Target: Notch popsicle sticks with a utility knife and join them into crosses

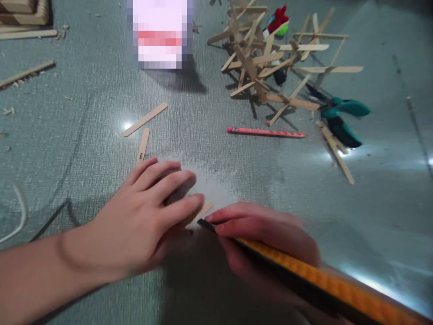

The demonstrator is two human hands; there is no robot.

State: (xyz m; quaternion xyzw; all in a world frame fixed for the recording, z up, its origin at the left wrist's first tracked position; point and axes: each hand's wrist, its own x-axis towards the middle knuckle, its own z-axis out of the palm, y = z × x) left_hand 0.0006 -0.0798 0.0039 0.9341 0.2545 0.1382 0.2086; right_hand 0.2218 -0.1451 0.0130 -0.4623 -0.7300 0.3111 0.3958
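My left hand (149, 212) lies palm down on the table, fingers bent. Its thumb and index finger press on a wooden craft stick (204, 210), whose pale end shows beyond them; the rest is hidden under the hand. My right hand (267, 234), slightly blurred, is closed around a long tool with an orange and black handle (304, 273). The tool's narrow dark tip (206, 224) meets or nearly meets the stick's end; whether it is a knife or a file I cannot tell. A pale whitish patch (216, 183) lies on the table beyond the fingers.
Two loose craft sticks (145, 119) lie past my left hand, one notched. Further off are a pink pencil (267, 132), a tangle of joined sticks (257, 63), green-handled pliers (345, 108) and a blurred-out white object (158, 22). A white cable (22, 207) curves at left.
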